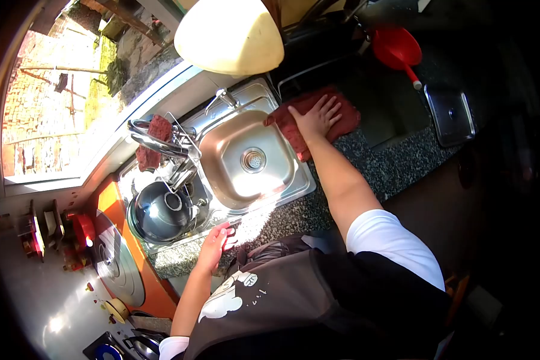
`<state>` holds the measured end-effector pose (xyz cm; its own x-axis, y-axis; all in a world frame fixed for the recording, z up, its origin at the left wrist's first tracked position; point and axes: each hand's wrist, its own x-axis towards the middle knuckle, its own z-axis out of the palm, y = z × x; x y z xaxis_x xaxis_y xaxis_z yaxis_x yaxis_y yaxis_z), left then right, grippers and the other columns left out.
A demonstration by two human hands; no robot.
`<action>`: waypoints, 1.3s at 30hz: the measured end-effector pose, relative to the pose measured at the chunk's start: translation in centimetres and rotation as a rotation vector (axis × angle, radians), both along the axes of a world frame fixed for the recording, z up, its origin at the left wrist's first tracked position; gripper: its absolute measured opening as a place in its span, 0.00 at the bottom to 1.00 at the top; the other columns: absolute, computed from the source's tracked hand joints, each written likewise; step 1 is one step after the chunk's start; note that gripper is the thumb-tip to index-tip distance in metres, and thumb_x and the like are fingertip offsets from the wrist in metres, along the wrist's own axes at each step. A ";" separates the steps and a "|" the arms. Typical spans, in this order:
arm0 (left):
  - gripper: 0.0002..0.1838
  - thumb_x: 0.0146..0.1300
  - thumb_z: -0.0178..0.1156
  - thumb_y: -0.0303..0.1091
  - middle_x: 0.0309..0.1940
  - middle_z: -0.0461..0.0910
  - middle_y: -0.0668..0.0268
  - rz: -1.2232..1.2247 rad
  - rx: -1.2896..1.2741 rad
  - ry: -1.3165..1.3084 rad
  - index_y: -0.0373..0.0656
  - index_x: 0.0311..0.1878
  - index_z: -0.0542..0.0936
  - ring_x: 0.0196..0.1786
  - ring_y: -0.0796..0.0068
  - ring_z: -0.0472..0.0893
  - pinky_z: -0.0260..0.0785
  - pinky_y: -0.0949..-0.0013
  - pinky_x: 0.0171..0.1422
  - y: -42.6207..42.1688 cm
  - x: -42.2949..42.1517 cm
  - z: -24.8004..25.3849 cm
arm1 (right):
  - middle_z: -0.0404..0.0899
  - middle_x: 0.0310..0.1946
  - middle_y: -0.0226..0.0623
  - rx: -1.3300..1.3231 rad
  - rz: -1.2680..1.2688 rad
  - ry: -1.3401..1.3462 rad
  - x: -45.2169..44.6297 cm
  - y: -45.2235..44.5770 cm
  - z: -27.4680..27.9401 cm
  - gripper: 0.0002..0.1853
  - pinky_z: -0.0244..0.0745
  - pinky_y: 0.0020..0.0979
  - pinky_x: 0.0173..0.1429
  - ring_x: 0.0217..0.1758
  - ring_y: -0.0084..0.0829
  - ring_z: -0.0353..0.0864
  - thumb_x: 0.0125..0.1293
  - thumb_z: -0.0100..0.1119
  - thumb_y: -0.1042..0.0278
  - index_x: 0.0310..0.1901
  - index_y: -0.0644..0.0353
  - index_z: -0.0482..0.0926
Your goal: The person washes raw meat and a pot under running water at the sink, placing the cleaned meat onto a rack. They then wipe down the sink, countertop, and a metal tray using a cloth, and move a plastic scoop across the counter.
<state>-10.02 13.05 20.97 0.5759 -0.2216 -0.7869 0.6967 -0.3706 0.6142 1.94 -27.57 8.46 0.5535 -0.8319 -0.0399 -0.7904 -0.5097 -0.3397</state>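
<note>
Window (pixel 60 120): upper left, letting in strong sunlight beside the sink.
Counter (pixel 366 165): dark speckled stone, running across behind and to the right of the sink's front edge.
Sink (pixel 219 135): steel, set into the counter; its basin has a round drain at the bottom.
Dark panel (pixel 396 111): flat, to the right of the sink.
Red cloth (pixel 291 132): spread just right of the basin, one corner at the sink's rim, reaching over part of the dark panel.
Dark round pan (pixel 162 211): left of the basin, among other dishes.
Red utensil (pixel 396 47): bowl-shaped, handle towards the clear rectangular tray (pixel 453 115), near the far right.
Right hand (pixel 319 120): palm down on the red cloth; its grip is flat, fingers spread, clasping nothing.
Left hand (pixel 213 247): near the sink's front rim, its grip loosely curled, fingers apart, nothing held; whether it touches the rim I cannot tell.
</note>
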 end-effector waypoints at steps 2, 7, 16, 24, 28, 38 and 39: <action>0.19 0.74 0.47 0.41 0.51 0.77 0.61 0.023 0.039 0.062 0.42 0.62 0.70 0.50 0.74 0.76 0.70 0.70 0.54 0.2 0.1 0.1 | 0.38 0.75 0.55 -0.012 0.008 0.013 1.6 -1.1 -0.8 0.63 0.26 0.55 0.76 0.78 0.53 0.31 0.49 0.53 0.22 0.72 0.68 0.44; 0.19 0.74 0.47 0.39 0.51 0.76 0.63 -0.001 -0.017 0.150 0.40 0.62 0.69 0.48 0.73 0.79 0.70 0.70 0.51 -0.7 0.6 -2.5 | 0.40 0.76 0.48 -0.106 0.075 0.000 1.3 -1.7 -2.3 0.51 0.29 0.55 0.76 0.78 0.51 0.34 0.61 0.47 0.31 0.72 0.67 0.48; 0.19 0.69 0.52 0.30 0.50 0.78 0.63 -0.089 -0.288 0.168 0.36 0.61 0.70 0.47 0.80 0.78 0.69 0.79 0.48 -6.8 3.2 -1.7 | 0.56 0.72 0.28 0.016 1.194 0.039 -7.8 -4.5 0.1 0.34 0.38 0.51 0.77 0.77 0.41 0.45 0.61 0.54 0.44 0.68 0.48 0.65; 0.16 0.71 0.50 0.33 0.45 0.80 0.62 -0.019 -0.062 0.128 0.36 0.58 0.71 0.43 0.78 0.79 0.71 0.76 0.43 0.2 0.7 -3.3 | 0.83 0.36 0.35 0.480 0.615 -0.236 -9.3 -5.5 1.5 0.16 0.71 0.43 0.52 0.44 0.39 0.81 0.62 0.58 0.51 0.40 0.56 0.81; 0.15 0.72 0.49 0.33 0.42 0.80 0.64 0.019 -0.038 0.120 0.36 0.56 0.73 0.41 0.79 0.79 0.70 0.76 0.43 0.0 0.3 -2.5 | 0.81 0.24 0.37 0.971 -0.022 -0.492 0.7 -8.4 -1.5 0.16 0.73 0.28 0.23 0.21 0.29 0.80 0.65 0.59 0.57 0.31 0.64 0.79; 0.11 0.70 0.50 0.36 0.35 0.79 0.62 0.098 0.015 0.135 0.39 0.47 0.74 0.38 0.73 0.80 0.72 0.71 0.44 1.7 -1.2 -2.9 | 0.78 0.16 0.41 0.657 -0.291 -0.483 5.5 -8.3 -1.5 0.18 0.74 0.36 0.24 0.18 0.33 0.81 0.63 0.60 0.62 0.22 0.69 0.77; 0.11 0.69 0.50 0.36 0.35 0.79 0.62 0.114 0.017 0.139 0.39 0.46 0.74 0.37 0.73 0.80 0.72 0.71 0.43 1.5 -1.2 -2.8 | 0.79 0.17 0.40 0.657 -0.267 -0.449 5.5 -8.3 -1.0 0.17 0.74 0.35 0.24 0.17 0.32 0.80 0.62 0.61 0.62 0.23 0.69 0.78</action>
<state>-11.27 14.55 18.21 0.4817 -0.1470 -0.8639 0.8128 -0.2935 0.5032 7.43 -35.82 7.45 0.4199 -0.8218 -0.3853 -0.5752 0.0874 -0.8133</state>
